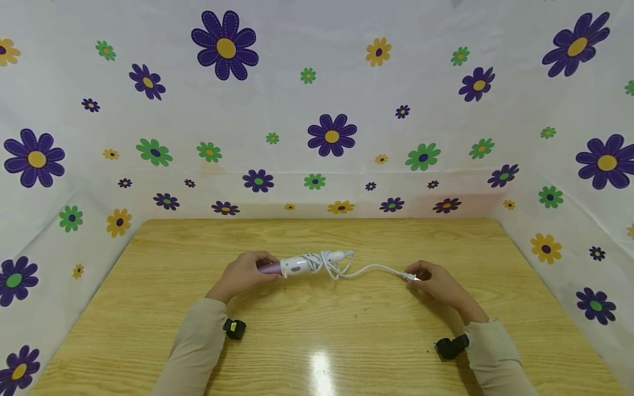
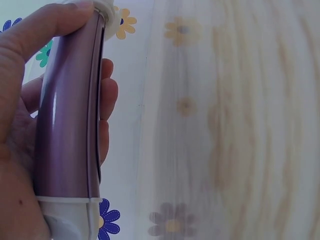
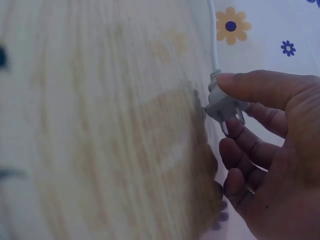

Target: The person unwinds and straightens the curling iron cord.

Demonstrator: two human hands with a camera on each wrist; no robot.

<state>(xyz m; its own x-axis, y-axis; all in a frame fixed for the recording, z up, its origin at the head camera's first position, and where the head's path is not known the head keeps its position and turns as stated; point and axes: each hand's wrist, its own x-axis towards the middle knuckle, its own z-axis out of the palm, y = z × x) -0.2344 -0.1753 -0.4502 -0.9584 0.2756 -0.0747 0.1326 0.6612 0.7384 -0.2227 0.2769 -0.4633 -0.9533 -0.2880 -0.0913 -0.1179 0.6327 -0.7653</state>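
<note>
A hair iron (image 1: pixel 296 266) with a purple barrel and a white handle lies sideways in the middle of the head view. My left hand (image 1: pixel 246 273) grips its purple part (image 2: pixel 70 120), thumb on one side and fingers round the other. White cord (image 1: pixel 372 267) is wound in loops about the handle, and a loose length runs off to the right. At that end my right hand (image 1: pixel 440 281) pinches the white two-pin plug (image 3: pixel 223 102) between thumb and fingers, its metal prongs bare. The remaining right fingers are bent below the plug.
Under both hands is a wood-grain table (image 1: pixel 297 341) with a bright glare spot near the front. A white flowered cloth (image 1: pixel 277 104) surrounds it at the back and both sides. Black wrist cameras (image 1: pixel 238 329) sit at the sleeve cuffs.
</note>
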